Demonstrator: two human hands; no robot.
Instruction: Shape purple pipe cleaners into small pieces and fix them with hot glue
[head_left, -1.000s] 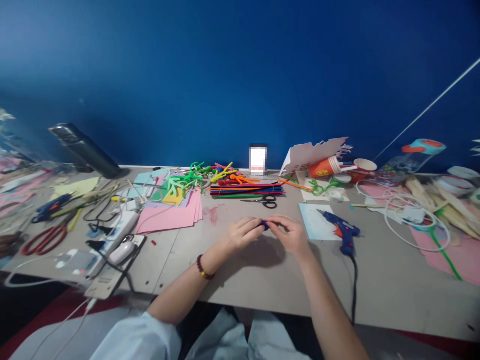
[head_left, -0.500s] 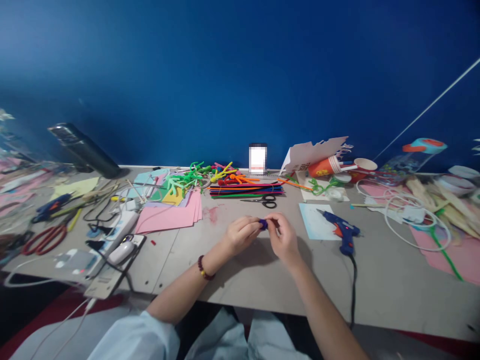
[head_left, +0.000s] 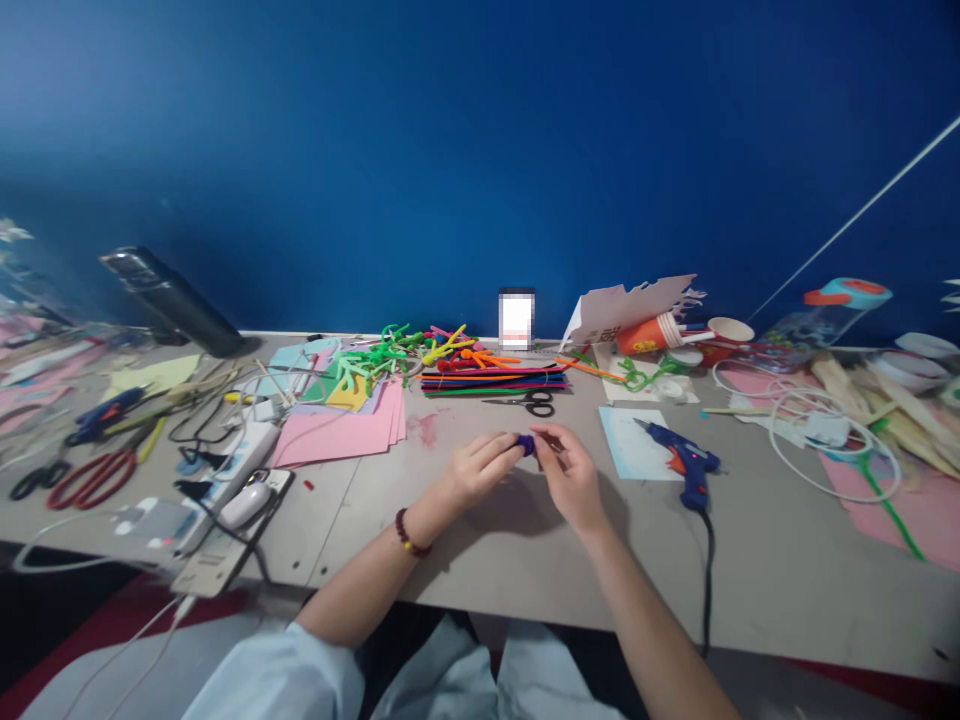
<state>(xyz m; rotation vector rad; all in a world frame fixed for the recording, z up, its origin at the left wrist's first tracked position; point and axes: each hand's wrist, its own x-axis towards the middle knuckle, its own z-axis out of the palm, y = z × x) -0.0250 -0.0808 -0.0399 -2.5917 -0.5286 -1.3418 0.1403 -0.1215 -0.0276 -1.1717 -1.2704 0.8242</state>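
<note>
Between my hands is a small, dark purple coiled pipe cleaner (head_left: pixel 527 445), held just above the table. The fingertips of my left hand (head_left: pixel 481 468) are closed round its left side and hide part of it. My right hand (head_left: pixel 570 478) pinches at its right end with thumb and forefinger, the other fingers curled. Black-handled scissors (head_left: pixel 538 403) lie flat beyond my hands. Behind them sits a bundle of straight coloured pipe cleaners (head_left: pixel 491 382). A tangle of bent green pipe cleaners (head_left: pixel 367 362) lies to its left.
On the right, a blue glue gun (head_left: pixel 686 460) rests partly on a light blue sheet (head_left: pixel 619 440), its cable hanging over the front edge. Pink paper (head_left: pixel 337 437), a power strip (head_left: pixel 236 470) and red-handled scissors (head_left: pixel 94 480) are on the left. Paper cups (head_left: pixel 649 333) lie at the back right.
My right hand has shifted slightly right and its fingers have loosened a little, so more of the purple coil shows. My left hand has barely moved.
</note>
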